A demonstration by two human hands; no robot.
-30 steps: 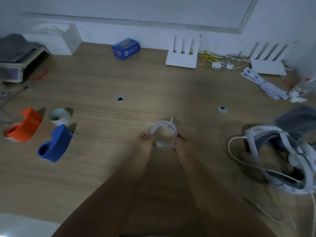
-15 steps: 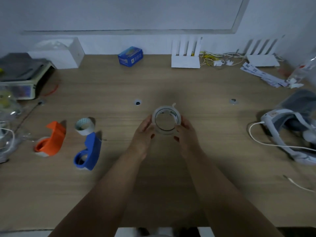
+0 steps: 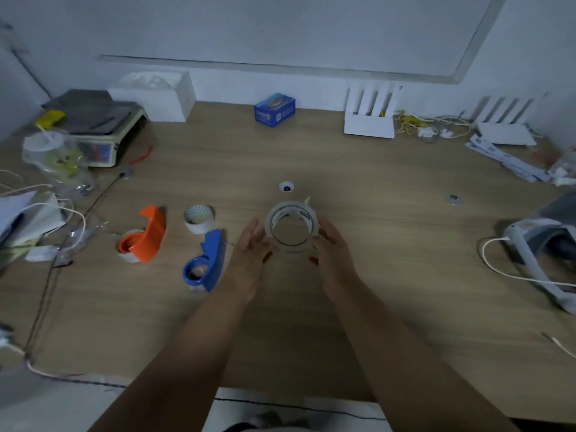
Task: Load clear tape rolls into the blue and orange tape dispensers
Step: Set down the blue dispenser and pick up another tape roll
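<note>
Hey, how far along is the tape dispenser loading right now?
Done: the orange dispenser seems to hold a pale roll already; the blue dispenser I can't tell. In hand: left hand and right hand hold a clear tape roll above the desk. Left: fitting it into a dispenser; a spare roll lies loose beside them.

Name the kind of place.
Probably an office or packing desk: wooden desk, white router at the wall, weighing scale at left, orange tape dispenser and blue tape dispenser beside the held clear tape roll.
</note>
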